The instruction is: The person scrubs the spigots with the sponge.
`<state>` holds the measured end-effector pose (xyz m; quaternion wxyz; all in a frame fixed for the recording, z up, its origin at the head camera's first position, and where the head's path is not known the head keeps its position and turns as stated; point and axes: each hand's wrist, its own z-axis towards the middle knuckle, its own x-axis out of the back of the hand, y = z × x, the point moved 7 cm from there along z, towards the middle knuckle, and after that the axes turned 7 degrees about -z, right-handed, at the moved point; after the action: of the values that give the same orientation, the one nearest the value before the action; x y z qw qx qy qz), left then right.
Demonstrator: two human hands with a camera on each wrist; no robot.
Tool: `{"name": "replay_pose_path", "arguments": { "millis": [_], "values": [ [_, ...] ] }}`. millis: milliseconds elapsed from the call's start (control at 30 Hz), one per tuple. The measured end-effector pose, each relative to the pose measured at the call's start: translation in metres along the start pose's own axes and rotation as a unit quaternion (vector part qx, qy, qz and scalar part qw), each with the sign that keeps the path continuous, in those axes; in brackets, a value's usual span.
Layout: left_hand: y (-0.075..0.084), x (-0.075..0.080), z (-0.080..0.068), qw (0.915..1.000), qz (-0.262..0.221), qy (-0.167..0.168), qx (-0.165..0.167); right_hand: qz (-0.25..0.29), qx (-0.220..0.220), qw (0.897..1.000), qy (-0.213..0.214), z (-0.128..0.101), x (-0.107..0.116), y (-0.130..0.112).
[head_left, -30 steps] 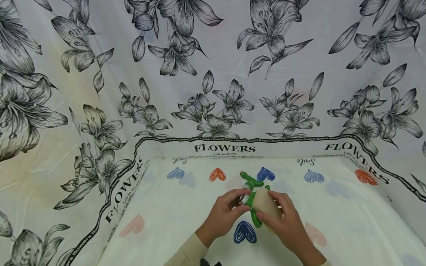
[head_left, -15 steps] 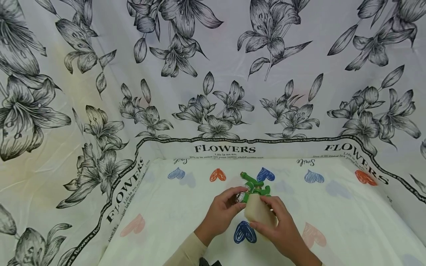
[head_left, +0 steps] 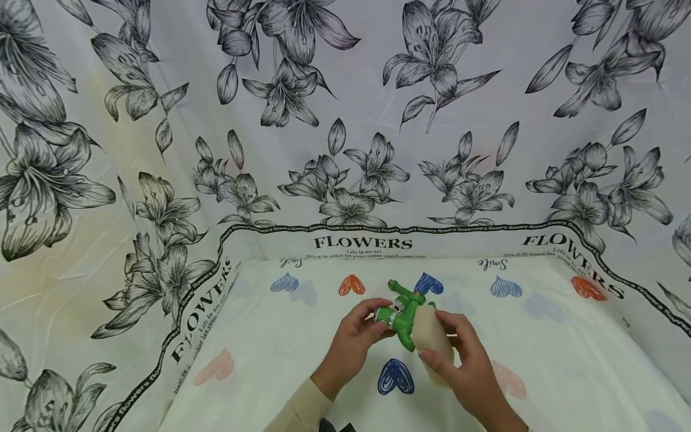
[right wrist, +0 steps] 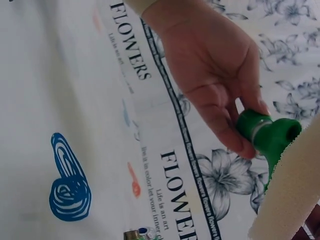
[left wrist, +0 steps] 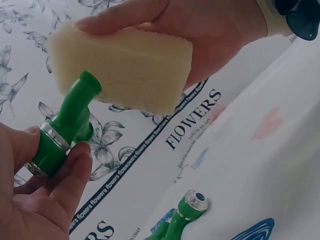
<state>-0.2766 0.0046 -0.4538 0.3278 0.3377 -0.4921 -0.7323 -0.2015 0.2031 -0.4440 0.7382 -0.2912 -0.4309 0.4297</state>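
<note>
Green plastic tap fitting point(head_left: 400, 316) was held up above the cloth-covered table point(head_left: 281, 354), about centre of the scene, w/ a pale yellow sponge point(head_left: 432, 336) pressed against its right side. The left hand point(head_left: 353, 342) pinched the fitting's left end, at the silver ring: thumb on the near side, fingers point(left wrist: 75, 175) curled round the far side, per the left wrist view. The fitting's threaded open end stuck up and right, out beyond those fingertips, touching the sponge's face.

The right hand point(head_left: 466, 366) gripped the sponge: thumb along the near edge, fingers wrapped over the far edge, palm behind it. In the right wrist view the sponge point(right wrist: 295, 195) filled the lower right corner & the fitting's green mouth point(right wrist: 272, 135) lay right against it, w/ the left hand's fingertips just beside.

A second green fitting point(head_left: 402, 289) lay on the table just beyond the held one, touching nothing held; the left wrist view showed its end cap w/ a blue dot point(left wrist: 195, 200). The white tablecloth carried hearts: a dark blue one point(head_left: 396, 377) near the wrists, an orange one point(head_left: 352, 284) farther left. A floral sheet printed "FLOWERS" point(head_left: 363, 243) rose behind & on both sides. Cream sleeve point(head_left: 299, 411) covered the left forearm.
</note>
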Motion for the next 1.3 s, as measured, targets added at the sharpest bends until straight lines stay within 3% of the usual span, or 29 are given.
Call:
{"name": "replay_pose_path", "arguments": {
  "millis": [167,267,700,933,1067,1300],
  "values": [
    [-0.004,0.001,-0.001,0.9997,0.015,0.007,0.017,0.004,0.035,0.999,-0.018,-0.002,-0.008,-0.005],
    [-0.004,0.003,-0.003,0.9991,0.033,0.017,0.021,-0.010,0.035,0.999,-0.017,-0.001,-0.009,-0.005],
    [-0.002,-0.001,-0.006,0.9995,-0.004,0.000,0.031,-0.058,-0.028,0.998,0.025,0.005,0.006,0.011],
    [-0.002,-0.003,-0.007,0.9992,-0.020,-0.010,0.034,-0.095,-0.086,0.991,0.043,0.007,0.012,0.026],
    [-0.002,-0.003,-0.007,0.9993,-0.021,-0.012,0.028,-0.087,-0.090,0.992,0.024,0.006,0.009,0.027],
    [-0.002,0.004,-0.007,0.9998,-0.004,0.009,0.015,-0.050,-0.050,0.997,-0.020,0.003,0.001,0.017]
  ]
}}
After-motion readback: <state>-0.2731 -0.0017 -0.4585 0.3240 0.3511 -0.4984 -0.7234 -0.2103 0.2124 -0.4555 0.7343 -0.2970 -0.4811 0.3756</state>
